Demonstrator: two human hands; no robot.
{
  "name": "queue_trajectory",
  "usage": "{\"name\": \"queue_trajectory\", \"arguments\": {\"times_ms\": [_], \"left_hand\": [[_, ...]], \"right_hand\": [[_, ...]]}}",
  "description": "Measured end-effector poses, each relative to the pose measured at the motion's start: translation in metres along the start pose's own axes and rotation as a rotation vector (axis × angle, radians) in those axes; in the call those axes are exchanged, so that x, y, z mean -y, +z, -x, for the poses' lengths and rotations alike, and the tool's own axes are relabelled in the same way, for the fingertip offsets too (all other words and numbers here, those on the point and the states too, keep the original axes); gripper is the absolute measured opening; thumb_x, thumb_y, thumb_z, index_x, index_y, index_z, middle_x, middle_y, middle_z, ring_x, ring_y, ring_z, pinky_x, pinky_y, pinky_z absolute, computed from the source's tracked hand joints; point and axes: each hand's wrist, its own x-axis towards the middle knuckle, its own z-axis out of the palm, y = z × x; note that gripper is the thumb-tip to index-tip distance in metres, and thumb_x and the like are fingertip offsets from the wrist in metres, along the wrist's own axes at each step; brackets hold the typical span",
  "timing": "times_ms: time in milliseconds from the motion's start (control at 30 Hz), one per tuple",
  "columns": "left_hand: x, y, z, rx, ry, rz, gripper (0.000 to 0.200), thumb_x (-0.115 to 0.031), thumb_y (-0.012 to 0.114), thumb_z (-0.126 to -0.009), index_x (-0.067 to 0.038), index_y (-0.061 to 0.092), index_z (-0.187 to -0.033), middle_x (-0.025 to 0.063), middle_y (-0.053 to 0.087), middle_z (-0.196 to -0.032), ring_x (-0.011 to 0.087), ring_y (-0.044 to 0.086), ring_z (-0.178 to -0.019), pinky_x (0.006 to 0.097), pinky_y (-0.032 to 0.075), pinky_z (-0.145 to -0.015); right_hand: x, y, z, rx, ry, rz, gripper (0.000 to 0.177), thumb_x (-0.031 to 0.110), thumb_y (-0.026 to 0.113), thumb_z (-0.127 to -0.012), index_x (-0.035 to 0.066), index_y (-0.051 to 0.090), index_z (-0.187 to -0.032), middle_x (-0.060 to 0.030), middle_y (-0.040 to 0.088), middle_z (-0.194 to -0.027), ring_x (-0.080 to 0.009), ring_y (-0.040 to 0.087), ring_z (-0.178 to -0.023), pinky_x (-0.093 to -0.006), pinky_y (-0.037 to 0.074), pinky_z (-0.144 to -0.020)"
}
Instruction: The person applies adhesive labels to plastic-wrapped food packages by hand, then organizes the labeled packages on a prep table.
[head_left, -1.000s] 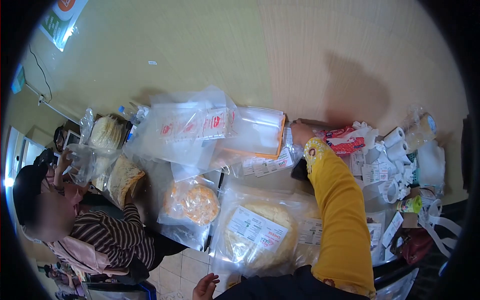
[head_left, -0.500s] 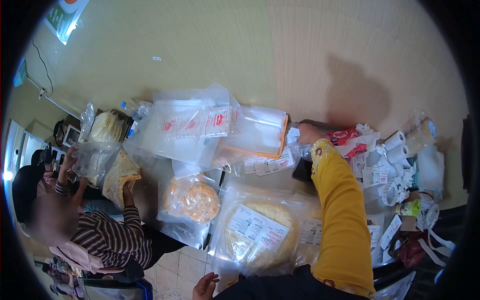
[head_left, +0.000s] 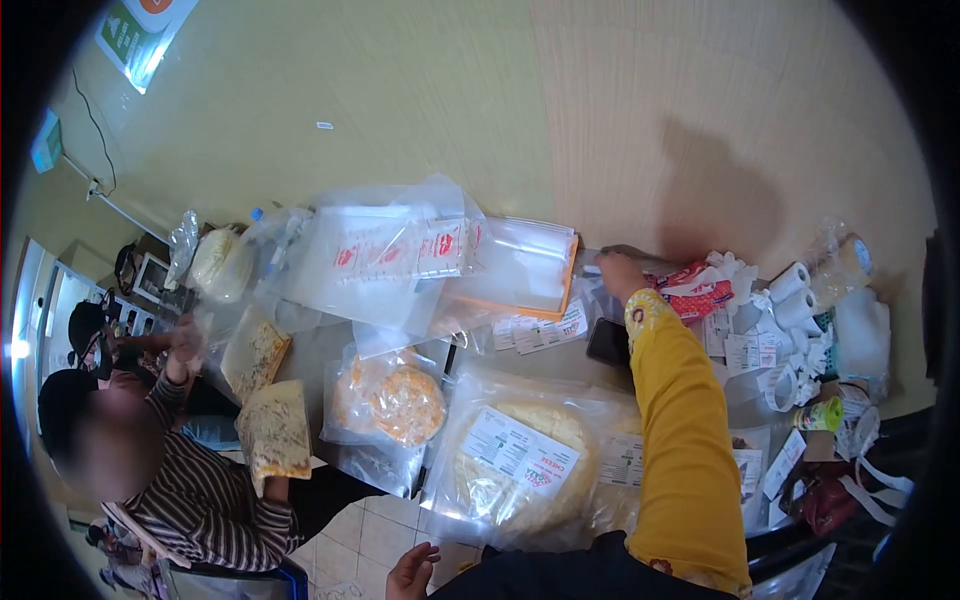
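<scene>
Fingers: L hand (head_left: 412, 572) loosely bent, bottom ctr; R hand (head_left: 624, 276), can't tell, near red pack (head_left: 695, 292). Big bag (head_left: 490, 492) labelled; orange-dotted bag (head_left: 407, 406), no label seen.

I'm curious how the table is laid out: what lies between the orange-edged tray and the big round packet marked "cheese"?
Printed labels, near the tray, then a bare strip of grey table before the packet. The head view shows it.

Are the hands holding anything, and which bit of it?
Nothing shows in the left hand. The right hand is near the red-and-white packet, but its fingertips are too unclear to tell whether they hold anything.
</scene>
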Motion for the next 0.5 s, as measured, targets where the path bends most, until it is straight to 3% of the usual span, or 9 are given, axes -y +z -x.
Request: {"name": "queue_trajectory", "arguments": {"times_ms": [100, 200, 267, 300, 400, 500], "left_hand": [[-0.015, -0.001, 0.008, -0.035, 0.032, 0.053, 0.041, -0.021, 0.051, -0.091, 0.005, 0.046, -0.122, 0.0137, 0.055, -0.114, 0.0213, 0.054, -0.104, 0.0318, 0.041, -0.09], [-0.025, -0.009, 0.012, -0.026, 0.124, 0.162, 0.045, -0.027, 0.052, -0.091, 0.004, 0.045, -0.123, 0.0157, 0.054, -0.115, 0.0231, 0.054, -0.105, 0.0344, 0.042, -0.09], [-0.018, -0.022, 0.007, 0.044, 0.21, 0.271, 0.047, -0.029, 0.051, -0.091, 0.004, 0.044, -0.124, 0.0167, 0.054, -0.115, 0.0234, 0.054, -0.106, 0.0351, 0.043, -0.09], [-0.033, -0.02, 0.007, 0.022, 0.227, 0.263, 0.046, -0.031, 0.053, -0.09, 0.003, 0.046, -0.12, 0.016, 0.056, -0.11, 0.024, 0.056, -0.099, 0.0348, 0.047, -0.083], [-0.023, -0.039, -0.021, 0.186, 0.356, 0.402, 0.037, -0.022, 0.054, -0.089, 0.001, 0.048, -0.118, 0.0177, 0.056, -0.113, 0.0291, 0.059, -0.098, 0.0378, 0.048, -0.085], [-0.05, -0.043, -0.036, 0.373, 0.463, 0.376, 0.034, -0.011, 0.048, -0.091, 0.002, 0.044, -0.123, 0.0177, 0.054, -0.116, 0.0252, 0.055, -0.105, 0.0362, 0.043, -0.091]], "right_hand": [[-0.003, -0.026, -0.004, -0.058, 0.013, -0.114, 0.02, 0.007, 0.051, -0.077, 0.0, 0.061, -0.093, -0.0188, 0.062, -0.096, -0.0349, 0.061, -0.09, -0.0417, 0.048, -0.08], [-0.002, -0.066, 0.004, -0.411, -0.003, -0.443, 0.025, 0.005, 0.054, -0.075, -0.002, 0.06, -0.098, -0.0174, 0.063, -0.097, -0.032, 0.062, -0.088, -0.04, 0.049, -0.078], [0.0, -0.101, 0.012, -0.207, 0.053, -0.895, 0.028, 0.002, 0.053, -0.073, -0.002, 0.06, -0.099, -0.0158, 0.064, -0.092, -0.029, 0.062, -0.087, -0.0381, 0.049, -0.079], [0.003, -0.12, 0.018, -0.097, 0.075, -1.115, 0.029, 0.0, 0.053, -0.072, -0.003, 0.06, -0.1, -0.0149, 0.064, -0.089, -0.0276, 0.062, -0.087, -0.0371, 0.048, -0.079], [0.041, -0.188, 0.07, 0.059, 0.027, -1.798, 0.028, 0.001, 0.053, -0.073, -0.006, 0.057, -0.1, -0.0146, 0.062, -0.092, -0.0254, 0.06, -0.088, -0.0376, 0.048, -0.08], [0.098, -0.236, 0.133, 0.1, -0.01, -1.989, 0.03, -0.001, 0.052, -0.074, -0.007, 0.053, -0.104, -0.0167, 0.06, -0.099, -0.0283, 0.059, -0.091, -0.0407, 0.047, -0.082]]}}
